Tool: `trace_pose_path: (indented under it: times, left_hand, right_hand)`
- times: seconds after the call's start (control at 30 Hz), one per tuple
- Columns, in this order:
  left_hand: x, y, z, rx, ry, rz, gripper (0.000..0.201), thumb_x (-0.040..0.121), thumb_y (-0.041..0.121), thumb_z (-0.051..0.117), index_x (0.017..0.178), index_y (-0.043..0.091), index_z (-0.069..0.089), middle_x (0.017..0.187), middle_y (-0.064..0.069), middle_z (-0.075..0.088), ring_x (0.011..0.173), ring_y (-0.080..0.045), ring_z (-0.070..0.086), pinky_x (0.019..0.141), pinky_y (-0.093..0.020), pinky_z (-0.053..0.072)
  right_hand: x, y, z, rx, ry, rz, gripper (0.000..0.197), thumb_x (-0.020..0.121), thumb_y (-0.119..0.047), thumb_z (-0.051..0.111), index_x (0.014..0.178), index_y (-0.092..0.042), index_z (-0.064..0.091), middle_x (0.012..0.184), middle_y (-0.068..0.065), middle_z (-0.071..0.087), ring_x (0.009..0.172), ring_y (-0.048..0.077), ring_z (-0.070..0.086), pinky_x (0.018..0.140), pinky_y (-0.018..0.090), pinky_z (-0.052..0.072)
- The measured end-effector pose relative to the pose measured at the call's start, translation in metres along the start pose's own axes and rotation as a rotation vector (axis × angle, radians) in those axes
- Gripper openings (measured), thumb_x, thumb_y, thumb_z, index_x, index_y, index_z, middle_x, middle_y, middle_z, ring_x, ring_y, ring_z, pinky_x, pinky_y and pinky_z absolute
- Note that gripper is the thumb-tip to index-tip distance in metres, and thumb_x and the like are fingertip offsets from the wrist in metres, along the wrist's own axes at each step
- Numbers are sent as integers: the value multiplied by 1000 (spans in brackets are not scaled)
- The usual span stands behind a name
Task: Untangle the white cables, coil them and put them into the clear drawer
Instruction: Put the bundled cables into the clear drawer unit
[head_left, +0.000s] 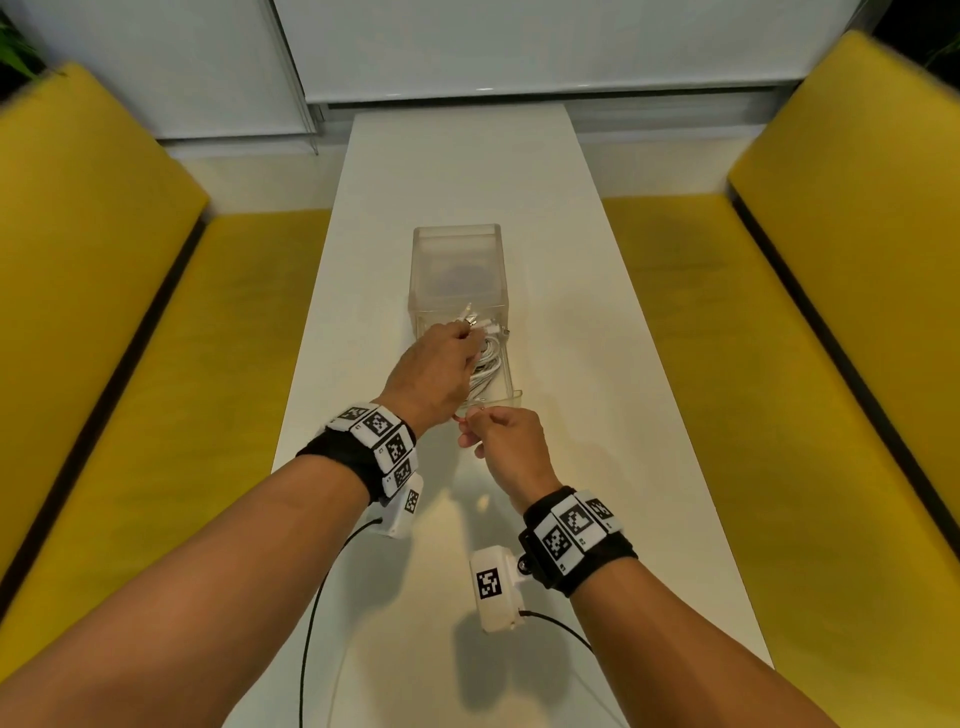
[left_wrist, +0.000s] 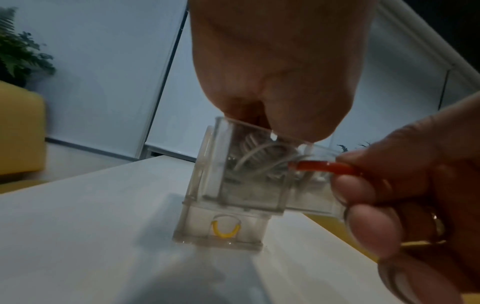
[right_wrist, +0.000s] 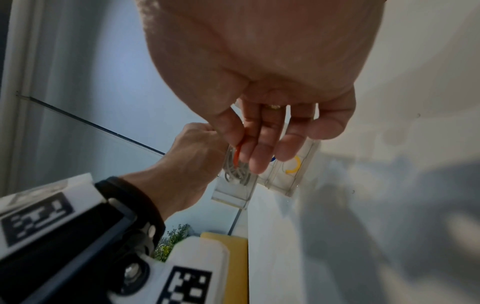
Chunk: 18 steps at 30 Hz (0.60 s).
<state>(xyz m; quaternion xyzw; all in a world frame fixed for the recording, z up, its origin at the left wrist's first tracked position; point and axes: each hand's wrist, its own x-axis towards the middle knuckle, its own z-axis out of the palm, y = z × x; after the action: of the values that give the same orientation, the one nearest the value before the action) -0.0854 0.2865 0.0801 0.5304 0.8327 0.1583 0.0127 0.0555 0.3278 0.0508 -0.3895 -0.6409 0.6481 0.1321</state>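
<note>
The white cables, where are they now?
In the head view, the white cables lie coiled in the pulled-out clear drawer at the table's middle, under the left hand.

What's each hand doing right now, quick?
Left hand: reaches into the pulled-out clear drawer, fingers on the white cables; grip cannot be told.
Right hand: pinches the drawer's red handle.
</note>
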Motion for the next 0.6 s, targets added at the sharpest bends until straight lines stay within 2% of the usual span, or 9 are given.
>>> trace_pose_path:
  times: [0.1,0.17,0.33,0.4,0.47,0.6]
  left_hand:
    - [8,2,-4,119,-74,-20,19,98,9,46,102,12,64,97,-6,64,89,-29,60,62,-34,37]
    - [11,5,-5,148,-97,-46,19,95,6,46,97,12,64,95,-8,65,83,-31,62,61,-34,35]
    - [16,13,-3,201,-87,-112,23,99,12,45,112,10,63,109,-11,66,92,-30,65,66,-34,37]
    - [17,15,-3,144,-91,-116,30,104,24,39,117,9,61,115,-12,64,101,-31,63,73,-36,43]
    - [15,15,-6,87,-114,-122,42,107,37,31,121,10,60,119,-12,61,107,-30,60,77,-37,43]
    - [14,14,-7,131,-84,-118,35,108,35,40,118,13,65,118,-10,64,105,-30,62,73,-33,38]
  right_hand:
    - [1,2,1,3,16,8,29,93,-20,59,71,-12,77,70,-1,74,67,17,62,70,37,49]
    - [1,3,1,7,21,8,29,92,-20,60,70,-13,77,69,-1,74,68,17,64,71,37,50]
    - [0,0,2,9,25,-5,30,92,-21,60,72,-5,76,72,7,75,65,20,60,67,36,48]
    - [0,-3,1,19,19,-10,28,90,-19,60,73,-4,76,72,12,74,64,21,58,66,35,47]
    - [0,-5,1,22,2,-10,26,87,-18,60,73,-5,77,72,13,74,65,21,58,66,35,46]
    - [-2,-4,3,-11,1,-27,31,93,-20,59,73,-4,76,73,7,76,66,16,62,71,38,52]
